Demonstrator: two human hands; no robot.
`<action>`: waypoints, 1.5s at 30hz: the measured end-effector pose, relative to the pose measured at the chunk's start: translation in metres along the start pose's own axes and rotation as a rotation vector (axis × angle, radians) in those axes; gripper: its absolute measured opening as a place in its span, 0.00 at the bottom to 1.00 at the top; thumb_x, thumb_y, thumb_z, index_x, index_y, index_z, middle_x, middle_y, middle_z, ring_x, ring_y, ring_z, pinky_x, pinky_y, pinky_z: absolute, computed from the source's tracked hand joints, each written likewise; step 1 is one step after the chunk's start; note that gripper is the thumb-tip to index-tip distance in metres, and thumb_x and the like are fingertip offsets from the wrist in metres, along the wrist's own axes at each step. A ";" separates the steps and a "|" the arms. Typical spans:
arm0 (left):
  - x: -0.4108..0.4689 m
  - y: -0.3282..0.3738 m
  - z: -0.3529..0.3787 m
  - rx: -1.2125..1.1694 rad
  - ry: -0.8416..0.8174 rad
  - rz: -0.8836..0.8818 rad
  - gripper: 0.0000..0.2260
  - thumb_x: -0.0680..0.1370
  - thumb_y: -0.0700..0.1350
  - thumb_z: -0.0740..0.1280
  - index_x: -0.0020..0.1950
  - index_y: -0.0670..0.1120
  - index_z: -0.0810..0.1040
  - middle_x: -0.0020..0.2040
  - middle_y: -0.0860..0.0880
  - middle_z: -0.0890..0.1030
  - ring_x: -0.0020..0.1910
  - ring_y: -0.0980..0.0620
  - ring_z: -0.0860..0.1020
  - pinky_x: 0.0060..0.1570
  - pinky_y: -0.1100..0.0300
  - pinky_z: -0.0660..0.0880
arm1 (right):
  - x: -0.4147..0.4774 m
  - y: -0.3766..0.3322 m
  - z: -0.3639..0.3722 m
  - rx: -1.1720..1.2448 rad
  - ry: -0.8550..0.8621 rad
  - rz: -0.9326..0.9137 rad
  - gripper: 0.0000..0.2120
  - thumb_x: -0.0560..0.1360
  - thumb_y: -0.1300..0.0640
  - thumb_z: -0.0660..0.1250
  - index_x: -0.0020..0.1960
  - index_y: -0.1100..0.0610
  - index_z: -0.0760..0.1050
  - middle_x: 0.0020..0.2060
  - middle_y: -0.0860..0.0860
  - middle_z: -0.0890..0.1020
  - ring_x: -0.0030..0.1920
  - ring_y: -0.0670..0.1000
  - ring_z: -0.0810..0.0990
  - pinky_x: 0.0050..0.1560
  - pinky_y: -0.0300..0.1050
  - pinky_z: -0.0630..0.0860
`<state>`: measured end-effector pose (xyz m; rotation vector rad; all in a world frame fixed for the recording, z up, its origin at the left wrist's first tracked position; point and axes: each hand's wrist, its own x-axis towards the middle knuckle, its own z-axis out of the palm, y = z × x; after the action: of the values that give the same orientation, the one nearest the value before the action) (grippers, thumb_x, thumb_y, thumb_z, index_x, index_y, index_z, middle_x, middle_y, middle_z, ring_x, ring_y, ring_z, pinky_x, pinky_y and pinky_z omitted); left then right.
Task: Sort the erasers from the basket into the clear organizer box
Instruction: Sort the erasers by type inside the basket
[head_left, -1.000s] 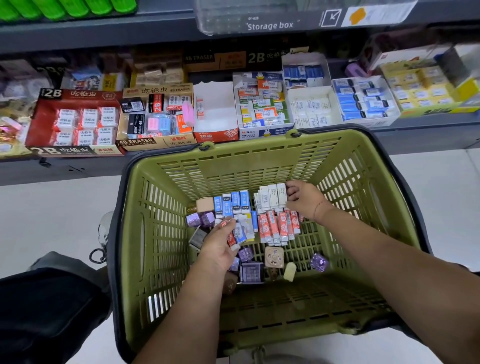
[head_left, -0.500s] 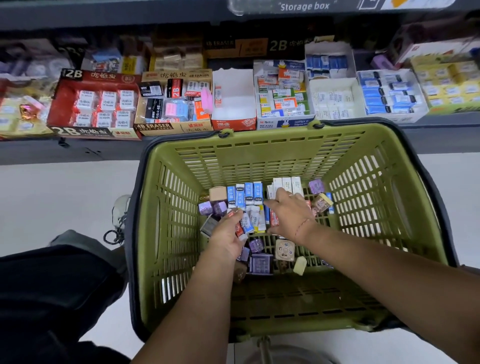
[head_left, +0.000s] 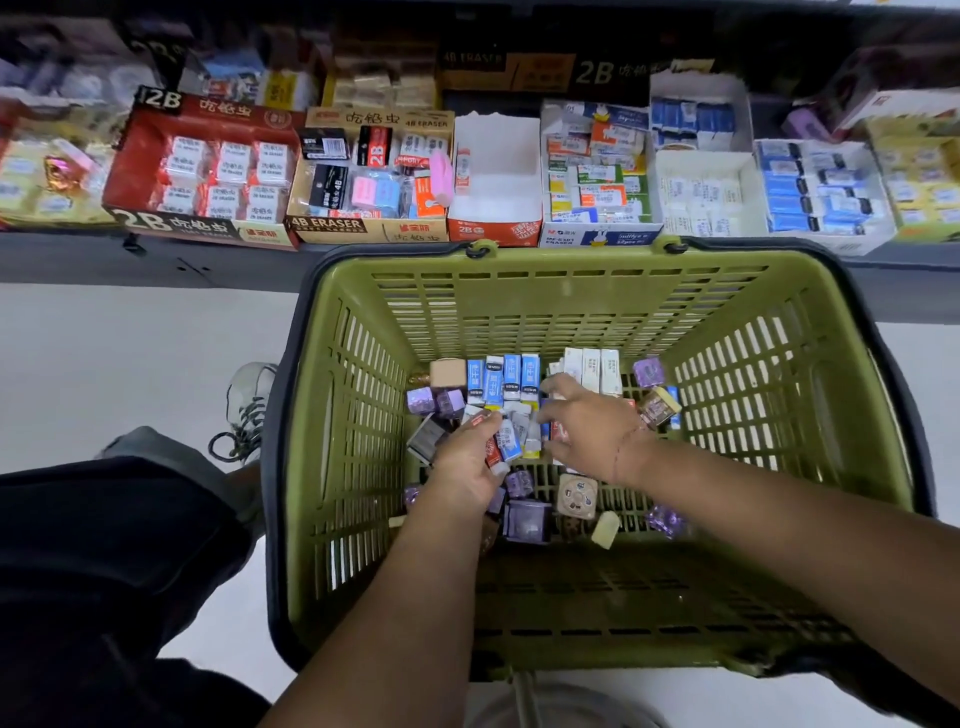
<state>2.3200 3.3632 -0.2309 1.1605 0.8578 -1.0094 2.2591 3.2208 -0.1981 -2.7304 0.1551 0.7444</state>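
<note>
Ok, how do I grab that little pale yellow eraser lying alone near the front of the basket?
Come straight down from above and pinch the small pale yellow eraser across its two long sides. It lies on the floor of the green plastic basket, a little apart from the pile, and the tall walls would likely block a sideways reach.

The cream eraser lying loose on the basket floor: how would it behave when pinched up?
Small, so the cream eraser is probably light. It looks unwrapped, so likely grippy, not slippery. Its blocky shape should not roll on the basket floor.
</note>
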 end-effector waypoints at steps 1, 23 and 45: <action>0.000 0.000 0.000 0.002 -0.003 -0.003 0.12 0.79 0.41 0.66 0.62 0.42 0.77 0.60 0.39 0.80 0.57 0.43 0.78 0.62 0.47 0.73 | -0.003 0.002 -0.001 -0.029 -0.072 -0.056 0.20 0.76 0.49 0.64 0.67 0.50 0.71 0.74 0.48 0.54 0.55 0.52 0.78 0.51 0.46 0.77; -0.002 0.002 0.000 0.013 0.019 -0.019 0.04 0.80 0.42 0.66 0.54 0.44 0.78 0.56 0.41 0.81 0.59 0.44 0.78 0.65 0.45 0.72 | 0.031 -0.015 -0.018 -0.603 -0.709 -0.075 0.31 0.78 0.45 0.63 0.77 0.46 0.54 0.75 0.59 0.35 0.70 0.62 0.64 0.60 0.52 0.74; -0.014 0.026 -0.005 0.049 0.170 0.242 0.05 0.79 0.40 0.66 0.54 0.46 0.76 0.57 0.46 0.78 0.58 0.46 0.75 0.45 0.56 0.74 | 0.021 0.007 -0.034 0.046 -0.154 -0.185 0.27 0.75 0.52 0.67 0.72 0.41 0.64 0.76 0.51 0.35 0.71 0.56 0.66 0.65 0.41 0.68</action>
<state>2.3397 3.3726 -0.2108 1.3712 0.8065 -0.7453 2.2920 3.2031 -0.1831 -2.5866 -0.1109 0.8810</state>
